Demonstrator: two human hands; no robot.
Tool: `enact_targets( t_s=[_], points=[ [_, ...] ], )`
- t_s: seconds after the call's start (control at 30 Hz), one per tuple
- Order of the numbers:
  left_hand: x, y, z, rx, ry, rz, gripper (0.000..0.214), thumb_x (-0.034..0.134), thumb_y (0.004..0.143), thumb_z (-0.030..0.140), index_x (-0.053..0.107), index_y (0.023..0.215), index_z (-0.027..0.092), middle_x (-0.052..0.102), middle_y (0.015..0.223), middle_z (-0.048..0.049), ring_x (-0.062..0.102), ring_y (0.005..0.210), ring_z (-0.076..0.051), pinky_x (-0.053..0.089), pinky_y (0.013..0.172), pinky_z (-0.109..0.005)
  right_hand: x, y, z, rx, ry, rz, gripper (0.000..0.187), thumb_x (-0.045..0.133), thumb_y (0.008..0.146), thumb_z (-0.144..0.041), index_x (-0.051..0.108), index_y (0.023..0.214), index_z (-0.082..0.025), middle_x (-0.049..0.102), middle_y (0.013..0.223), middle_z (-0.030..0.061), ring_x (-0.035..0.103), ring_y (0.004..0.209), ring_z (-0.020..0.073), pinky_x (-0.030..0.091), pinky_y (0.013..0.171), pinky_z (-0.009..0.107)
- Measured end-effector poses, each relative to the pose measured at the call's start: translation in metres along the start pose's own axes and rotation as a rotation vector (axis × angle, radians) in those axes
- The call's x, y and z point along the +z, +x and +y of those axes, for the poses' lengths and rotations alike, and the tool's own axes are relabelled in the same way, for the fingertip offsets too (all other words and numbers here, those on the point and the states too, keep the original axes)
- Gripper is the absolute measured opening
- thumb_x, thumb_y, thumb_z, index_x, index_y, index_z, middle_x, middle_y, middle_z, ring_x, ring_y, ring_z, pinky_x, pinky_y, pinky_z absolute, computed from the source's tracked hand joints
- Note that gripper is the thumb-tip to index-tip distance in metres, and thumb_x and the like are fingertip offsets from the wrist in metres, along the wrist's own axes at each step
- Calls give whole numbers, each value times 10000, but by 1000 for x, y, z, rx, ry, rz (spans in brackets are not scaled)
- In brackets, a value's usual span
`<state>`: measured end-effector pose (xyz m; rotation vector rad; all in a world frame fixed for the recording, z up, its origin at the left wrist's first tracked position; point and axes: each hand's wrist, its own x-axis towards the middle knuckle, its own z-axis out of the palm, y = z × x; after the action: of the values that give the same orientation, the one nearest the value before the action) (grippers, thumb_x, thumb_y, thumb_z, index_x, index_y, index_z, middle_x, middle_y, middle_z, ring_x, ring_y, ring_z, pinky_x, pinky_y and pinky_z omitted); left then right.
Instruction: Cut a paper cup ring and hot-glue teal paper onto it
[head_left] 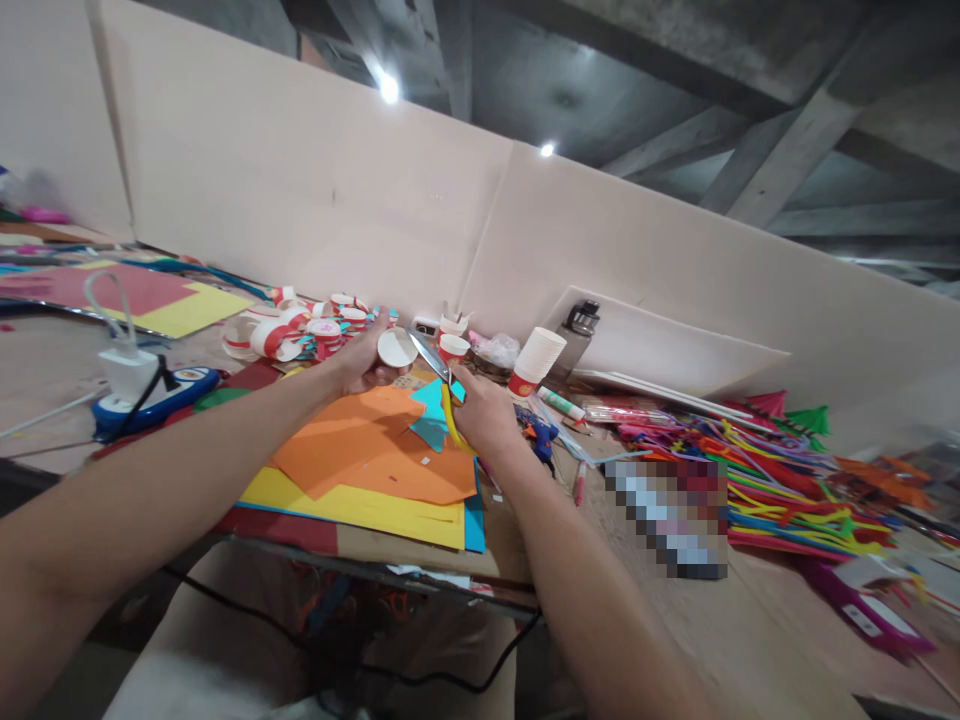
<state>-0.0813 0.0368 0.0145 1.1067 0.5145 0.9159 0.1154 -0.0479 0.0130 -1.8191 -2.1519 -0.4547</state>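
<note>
Paper cup, left hand (scissors, right).

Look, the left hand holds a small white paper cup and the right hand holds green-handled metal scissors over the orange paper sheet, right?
Nearly. In the head view the metal scissors have yellow handles, not green. The left hand does hold the small white paper cup, and the right hand holds the scissors over the orange paper sheet.
</note>
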Motion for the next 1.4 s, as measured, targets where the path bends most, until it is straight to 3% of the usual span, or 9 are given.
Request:
enact_targets(
  t_s=[0.13,0.27,0.43,0.57,0.9,1.0,1.2,1.3,1.4],
  points=[
    [1,-1,1,13,42,-8,743,333,788,824,562,662,129,539,474,-47,310,284,-36,133,275,-138,2,0,2,-6,51,29,407,495,883,-307,574,1282,-277,733,1039,72,682,920,245,453,727,296],
    [2,-3,-4,214,75,-3,646,475,792,759,606,775,127,588,591,-41,465,403,-76,262,325,-157,4,0,5,53,130,68,388,495,896,-333,578,1267,-254,745,929,61,685,831,223,431,680,271],
    [2,-3,-12,460,187,-82,545,744,722,540,623,1103,170,642,860,-35,583,661,-116,460,538,-201,3,0,8,103,213,70,372,497,898,-319,589,1250,-244,741,912,54,676,807,204,422,662,250],
    [1,-1,-14,505,300,-76,506,839,661,324,620,1094,183,648,1081,-77,616,909,-152,484,728,-210,3,0,8,106,237,83,390,509,889,-304,579,1269,-251,741,944,55,677,828,205,432,685,252],
    [-3,3,-17,537,334,-103,544,848,616,178,554,1073,204,601,1131,-69,611,999,-169,480,798,-239,6,-1,9,105,254,129,360,479,908,-338,578,1241,-246,731,919,60,670,807,208,427,689,262],
    [-7,6,-18,614,397,-61,552,841,621,179,536,1081,209,559,1236,-92,584,1094,-192,474,873,-273,6,0,9,103,285,170,371,477,904,-324,559,1252,-224,708,957,68,649,836,204,442,730,269],
    [-10,11,-19,802,525,15,503,828,647,214,542,1062,202,544,1220,-111,525,1210,-233,438,997,-349,14,3,12,67,384,320,428,433,899,-287,478,1308,-168,592,1147,119,570,1035,220,463,884,338],
    [-6,8,-18,754,412,16,524,844,626,184,549,1059,202,570,1228,-102,556,1174,-223,467,967,-333,20,4,15,55,483,360,451,462,868,-262,479,1303,-146,580,1132,129,560,1027,231,465,897,361],
    [-2,2,-14,529,132,-22,501,814,688,227,555,1116,203,645,1149,-78,639,1027,-203,531,847,-309,22,5,17,63,568,378,446,480,864,-276,499,1292,-151,589,1080,114,566,938,222,473,850,352]
  ],
)
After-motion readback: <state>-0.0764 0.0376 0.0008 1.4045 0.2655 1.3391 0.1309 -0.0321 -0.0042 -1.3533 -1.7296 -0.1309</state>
